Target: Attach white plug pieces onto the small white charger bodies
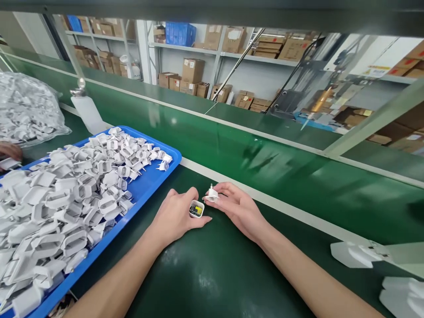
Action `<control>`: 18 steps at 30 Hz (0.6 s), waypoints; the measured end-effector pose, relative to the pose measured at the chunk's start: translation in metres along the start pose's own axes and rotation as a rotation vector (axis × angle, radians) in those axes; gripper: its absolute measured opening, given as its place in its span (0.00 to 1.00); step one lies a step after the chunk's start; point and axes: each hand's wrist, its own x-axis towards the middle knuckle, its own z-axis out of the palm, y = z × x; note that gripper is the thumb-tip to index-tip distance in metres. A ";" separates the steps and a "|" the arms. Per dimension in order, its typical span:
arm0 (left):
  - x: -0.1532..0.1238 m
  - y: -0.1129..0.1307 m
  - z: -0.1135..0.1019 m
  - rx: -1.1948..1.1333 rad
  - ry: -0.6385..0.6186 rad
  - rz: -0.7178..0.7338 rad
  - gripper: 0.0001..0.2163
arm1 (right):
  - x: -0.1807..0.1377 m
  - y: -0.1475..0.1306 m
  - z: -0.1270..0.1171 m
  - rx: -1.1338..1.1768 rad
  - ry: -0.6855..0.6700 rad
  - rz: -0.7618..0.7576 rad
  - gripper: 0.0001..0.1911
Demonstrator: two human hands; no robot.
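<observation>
My left hand (177, 212) is closed around a small white charger housing (196, 209). Its open end faces me and shows a yellow part and dark electronics inside. Close by on the right, my right hand (236, 205) pinches a white plug cap (212, 194) with its pins pointing up. A narrow gap separates the two pieces. Left of my hands, a blue tray (149, 187) bears a heap of white plug caps (79, 198) like the one I hold.
A clear plastic bag (29, 106) of white parts lies at the far left, near another person's hand (9, 152). Behind the tray stands a white pump bottle (86, 110). A green conveyor belt (298, 176) runs beyond my hands. White pieces (351, 255) sit at the right by a metal post.
</observation>
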 end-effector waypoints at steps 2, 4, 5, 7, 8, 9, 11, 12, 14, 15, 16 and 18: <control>0.000 -0.001 0.002 0.011 -0.025 -0.018 0.22 | 0.002 -0.002 0.002 0.054 -0.010 0.021 0.17; -0.001 -0.002 0.003 -0.023 -0.045 -0.028 0.25 | 0.002 -0.001 0.002 0.082 0.024 0.015 0.17; -0.001 -0.003 0.003 -0.047 -0.049 -0.021 0.25 | 0.002 -0.001 0.002 0.081 0.047 0.010 0.17; -0.002 -0.003 0.002 -0.093 -0.045 0.006 0.23 | 0.002 0.001 0.002 0.055 0.088 -0.005 0.17; -0.002 -0.003 0.002 -0.110 -0.044 0.021 0.22 | 0.001 0.002 0.002 0.031 0.102 -0.012 0.17; -0.002 -0.003 0.001 -0.123 -0.045 0.033 0.20 | 0.001 0.003 0.003 0.001 0.115 -0.024 0.17; -0.003 -0.002 0.001 -0.138 -0.057 0.057 0.17 | -0.001 0.003 0.005 -0.073 0.133 -0.063 0.16; -0.003 -0.002 0.000 -0.144 -0.065 0.073 0.16 | -0.002 0.003 0.007 -0.116 0.142 -0.089 0.16; -0.003 -0.002 0.000 -0.148 -0.069 0.094 0.14 | -0.004 0.002 0.010 -0.210 0.149 -0.140 0.14; -0.003 -0.002 0.001 -0.147 -0.065 0.098 0.14 | -0.005 0.001 0.012 -0.257 0.143 -0.161 0.14; -0.003 -0.002 0.001 -0.147 -0.061 0.099 0.15 | -0.006 0.000 0.013 -0.305 0.130 -0.178 0.12; -0.002 -0.003 0.001 -0.154 -0.056 0.098 0.16 | -0.008 -0.001 0.015 -0.410 0.100 -0.215 0.10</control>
